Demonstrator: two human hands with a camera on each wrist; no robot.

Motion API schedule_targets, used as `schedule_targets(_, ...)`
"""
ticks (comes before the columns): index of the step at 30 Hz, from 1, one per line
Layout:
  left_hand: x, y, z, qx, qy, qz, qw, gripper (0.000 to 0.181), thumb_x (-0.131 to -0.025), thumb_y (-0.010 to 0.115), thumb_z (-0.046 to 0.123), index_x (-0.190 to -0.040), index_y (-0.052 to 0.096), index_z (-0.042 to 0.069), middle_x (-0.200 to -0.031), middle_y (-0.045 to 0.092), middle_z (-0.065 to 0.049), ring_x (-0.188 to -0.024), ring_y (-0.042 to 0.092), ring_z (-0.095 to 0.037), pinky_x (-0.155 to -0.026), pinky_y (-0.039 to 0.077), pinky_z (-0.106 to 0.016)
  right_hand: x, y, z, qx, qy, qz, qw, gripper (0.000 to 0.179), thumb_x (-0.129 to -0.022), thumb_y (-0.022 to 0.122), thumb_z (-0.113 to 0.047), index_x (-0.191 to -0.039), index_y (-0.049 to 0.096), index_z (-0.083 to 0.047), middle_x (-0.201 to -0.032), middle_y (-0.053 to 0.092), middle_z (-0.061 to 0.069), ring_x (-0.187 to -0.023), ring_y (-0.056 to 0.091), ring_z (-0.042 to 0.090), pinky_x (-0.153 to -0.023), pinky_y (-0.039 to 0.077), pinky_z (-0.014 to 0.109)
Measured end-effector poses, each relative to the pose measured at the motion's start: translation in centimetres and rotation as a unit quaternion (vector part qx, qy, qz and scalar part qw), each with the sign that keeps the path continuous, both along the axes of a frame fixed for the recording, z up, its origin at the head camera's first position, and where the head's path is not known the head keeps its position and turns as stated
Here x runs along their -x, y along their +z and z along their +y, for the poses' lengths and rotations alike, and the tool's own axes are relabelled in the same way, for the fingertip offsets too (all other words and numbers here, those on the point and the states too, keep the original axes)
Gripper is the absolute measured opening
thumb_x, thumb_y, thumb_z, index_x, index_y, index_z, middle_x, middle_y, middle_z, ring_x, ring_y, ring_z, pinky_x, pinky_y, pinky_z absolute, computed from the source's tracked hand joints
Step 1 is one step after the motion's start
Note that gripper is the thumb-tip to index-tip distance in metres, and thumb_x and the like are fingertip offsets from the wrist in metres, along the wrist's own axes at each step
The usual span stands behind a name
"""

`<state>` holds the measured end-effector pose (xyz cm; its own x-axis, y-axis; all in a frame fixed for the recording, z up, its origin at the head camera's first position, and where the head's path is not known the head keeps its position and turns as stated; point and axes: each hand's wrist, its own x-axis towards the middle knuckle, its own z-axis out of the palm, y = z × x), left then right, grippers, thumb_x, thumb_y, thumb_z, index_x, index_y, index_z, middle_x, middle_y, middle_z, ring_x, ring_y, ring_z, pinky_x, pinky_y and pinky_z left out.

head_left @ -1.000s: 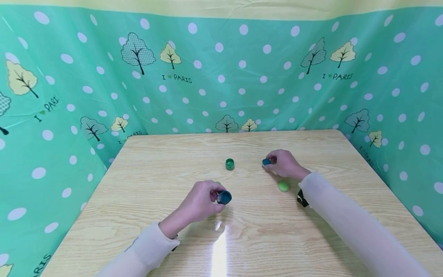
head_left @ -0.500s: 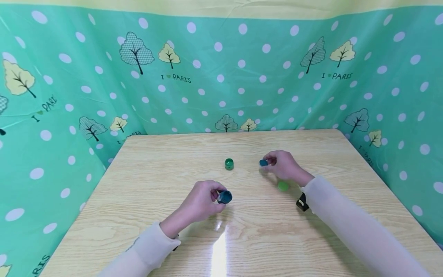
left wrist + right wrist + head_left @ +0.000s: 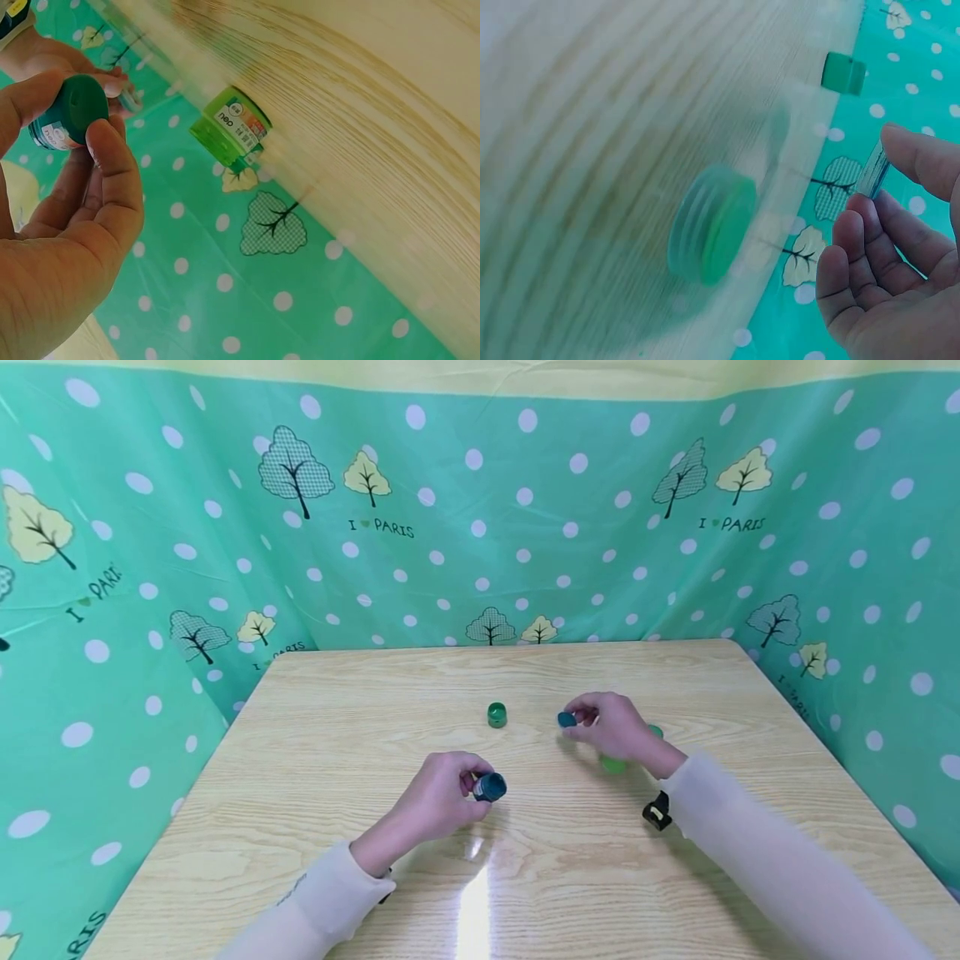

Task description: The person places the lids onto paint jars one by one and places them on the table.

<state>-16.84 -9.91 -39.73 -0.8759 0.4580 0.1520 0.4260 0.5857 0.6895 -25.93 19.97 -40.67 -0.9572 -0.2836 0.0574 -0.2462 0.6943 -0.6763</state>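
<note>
In the head view, the fingers of the left hand [image 3: 446, 793] grasp the blue jar [image 3: 491, 787], which is tilted. The right hand [image 3: 611, 722] pinches the blue lid [image 3: 567, 719]. On the tabletop [image 3: 360, 710], the green jar [image 3: 497, 715] stands beyond the left fingers; a green lid [image 3: 613, 765] lies near the right ones. In the left wrist view, the green jar is apart from the fingers. In the right wrist view, the blue lid shows edge-on between the fingers; the blurred green round beside them is perhaps the green lid.
</note>
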Motion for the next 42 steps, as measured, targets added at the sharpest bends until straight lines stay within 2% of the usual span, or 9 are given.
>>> schedule_targets(7, -0.2, 0.1, 0.1, -0.007, 0.002, -0.008, 0.9999, 0.027, -0.075, 0.084, -0.003, -0.099, 0.076, 0.006, -0.082, 0.065, 0.004, -0.07, 0.058, -0.012, -0.061, 0.052, -0.024, -1.1, 0.1, -0.5, 0.006, 0.013, 0.013, 0.9998, 0.033, -0.089, 0.082, -0.018, -0.117, 0.072, -0.004, -0.097, 0.066, 0.005, -0.088, 0.06, 0.021, -0.076, 0.052, 0.035)
schedule_targets(20, -0.2, 0.0, 0.4, 0.006, 0.004, 0.021, 0.9998, 0.026, -0.074, 0.085, -0.001, -0.098, 0.076, 0.007, -0.081, 0.064, 0.004, -0.069, 0.056, -0.011, -0.06, 0.05, -0.023, -3.0, 0.4, -1.1, 0.015, 0.019, 0.033, 0.9991, 0.031, -0.088, 0.083, -0.019, -0.115, 0.074, -0.007, -0.095, 0.066, 0.004, -0.085, 0.057, 0.021, -0.073, 0.05, 0.032)
schedule_targets(28, -0.2, 0.0, 0.6, 0.006, 0.001, 0.028, 0.9996, 0.024, -0.076, 0.084, -0.001, -0.097, 0.075, 0.007, -0.082, 0.065, 0.004, -0.071, 0.058, -0.014, -0.062, 0.05, -0.024, -3.9, 0.4, -1.4, 0.035, 0.028, 0.041, 0.9981, 0.028, -0.088, 0.083, -0.019, -0.113, 0.074, -0.01, -0.094, 0.067, 0.001, -0.086, 0.058, 0.018, -0.076, 0.051, 0.034)
schedule_targets(35, -0.1, 0.0, 0.7, 0.007, 0.004, 0.026, 0.9996, 0.024, -0.076, 0.084, -0.001, -0.097, 0.075, 0.007, -0.083, 0.065, 0.004, -0.073, 0.06, -0.017, -0.063, 0.05, -0.024, -4.8, 0.4, -2.0, 0.05, 0.036, 0.037, 0.9974, 0.029, -0.086, 0.085, -0.019, -0.112, 0.074, -0.011, -0.094, 0.067, -0.003, -0.087, 0.059, 0.017, -0.077, 0.051, 0.033)
schedule_targets(42, -0.2, 0.1, 1.0, 0.021, 0.008, 0.01, 0.9997, 0.027, -0.076, 0.086, 0.0, -0.101, 0.076, 0.006, -0.084, 0.065, 0.004, -0.073, 0.059, -0.014, -0.064, 0.051, -0.023, -6.0, 0.6, -2.6, 0.061, 0.046, 0.042, 0.9962, 0.029, -0.086, 0.085, -0.02, -0.112, 0.074, -0.013, -0.093, 0.067, -0.006, -0.087, 0.06, 0.016, -0.078, 0.051, 0.032)
